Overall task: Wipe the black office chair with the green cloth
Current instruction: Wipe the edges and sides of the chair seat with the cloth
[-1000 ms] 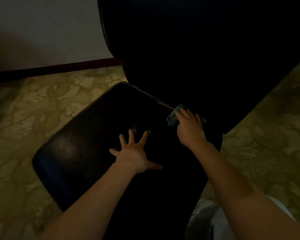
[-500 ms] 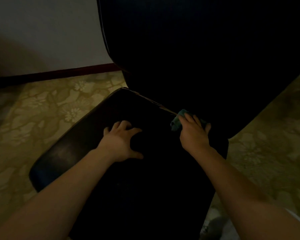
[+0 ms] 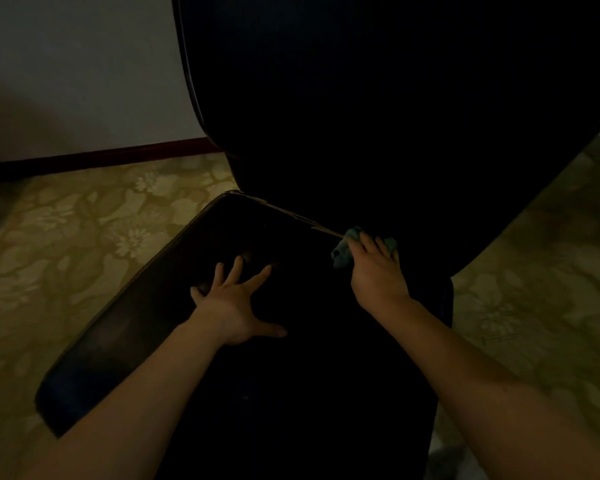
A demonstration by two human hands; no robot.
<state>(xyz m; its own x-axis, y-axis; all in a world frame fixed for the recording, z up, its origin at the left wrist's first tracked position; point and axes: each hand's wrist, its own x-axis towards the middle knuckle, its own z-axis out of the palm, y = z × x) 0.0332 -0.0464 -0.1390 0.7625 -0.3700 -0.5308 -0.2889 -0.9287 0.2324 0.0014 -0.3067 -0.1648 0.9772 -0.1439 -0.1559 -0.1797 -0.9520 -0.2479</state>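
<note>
Right at the crease where seat meets backrest, the right hand (image 3: 374, 271) has its fingers curled down over a small crumpled green cloth (image 3: 343, 252), bunched up and soft-looking, kind of teal in this dim light. Bits of it poke out on both sides of the knuckles, so it's gripped and pressed against the chair, not just lying there. Just beside it runs a thin pale strip (image 3: 291, 214) along the seat's back edge, looks like a worn seam or trim, can't tell exactly what.

Over on the left, the left hand (image 3: 234, 308) is holding nothing, fingers splayed wide and flat, palm down on the seat cushion, thumb sticking out toward the right. The two hands are near each other but apart.

Everything's on a black office chair with smooth, slightly glossy leather-like upholstery (image 3: 125, 341). The seat is a rounded-corner slab with a faint sheen along its left side, and the tall curved backrest fills the top of the view, pretty much pure shadow.

Bare forearms come in from the bottom corners. Around the chair is yellowish-green flooring with a pale floral pattern (image 3: 84, 230), then a dark reddish-brown baseboard (image 3: 118, 157) under a plain light wall (image 3: 66, 64).
</note>
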